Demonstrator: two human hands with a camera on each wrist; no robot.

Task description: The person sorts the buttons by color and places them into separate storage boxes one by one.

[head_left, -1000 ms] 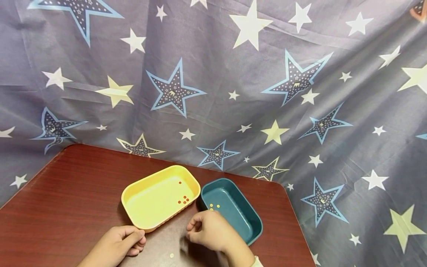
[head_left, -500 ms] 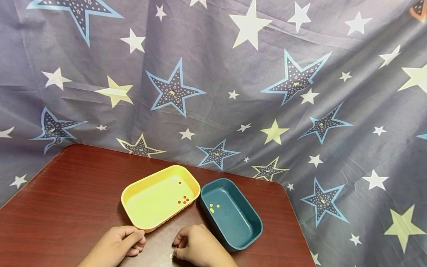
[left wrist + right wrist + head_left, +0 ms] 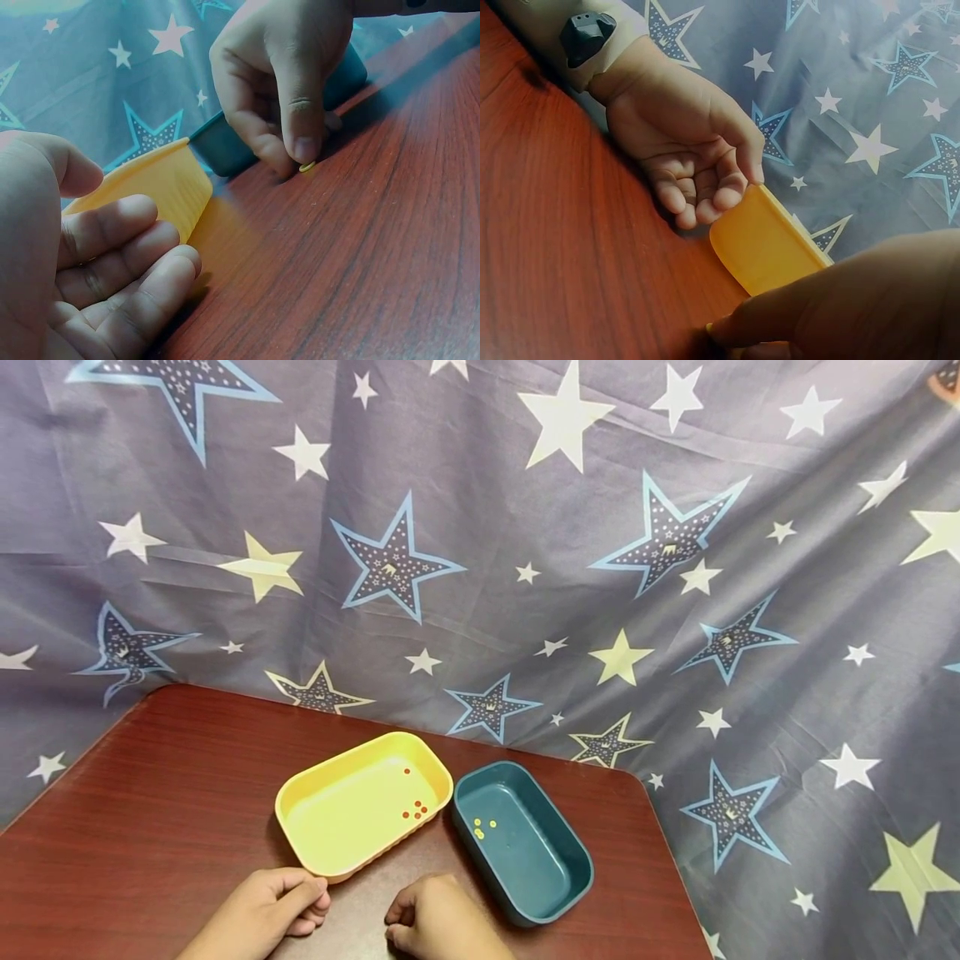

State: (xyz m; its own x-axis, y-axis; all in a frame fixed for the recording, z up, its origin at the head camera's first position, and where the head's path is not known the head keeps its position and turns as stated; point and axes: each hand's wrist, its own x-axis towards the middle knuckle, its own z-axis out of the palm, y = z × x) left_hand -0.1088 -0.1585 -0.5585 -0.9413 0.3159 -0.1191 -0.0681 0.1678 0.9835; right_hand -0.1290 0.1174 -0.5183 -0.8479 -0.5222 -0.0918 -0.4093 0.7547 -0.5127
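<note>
My left hand (image 3: 258,910) is at the near corner of a yellow plastic tray (image 3: 288,802), thumb tip on its rim and fingers curled against the outside. In the right wrist view this left hand (image 3: 697,139) shows its loosely curled fingers. Close over the tabletop, my right hand (image 3: 442,918) pinches a small yellow ring (image 3: 307,167) between thumb and fingers, as the left wrist view shows; the head view hides the ring behind the hand. Several red pieces (image 3: 417,810) lie in the yellow tray. A dark teal tray (image 3: 551,810) to its right holds several yellow pieces (image 3: 478,828).
The trays stand side by side, nearly touching, on a reddish-brown wooden table (image 3: 202,760). Behind the table hangs a grey curtain (image 3: 487,610) with a star pattern. A black device (image 3: 587,37) is strapped on the left wrist.
My right hand has moved from over the teal tray down and left to the yellow ring on the table, now pinched in its fingertips. The left hand has stayed at the yellow tray.
</note>
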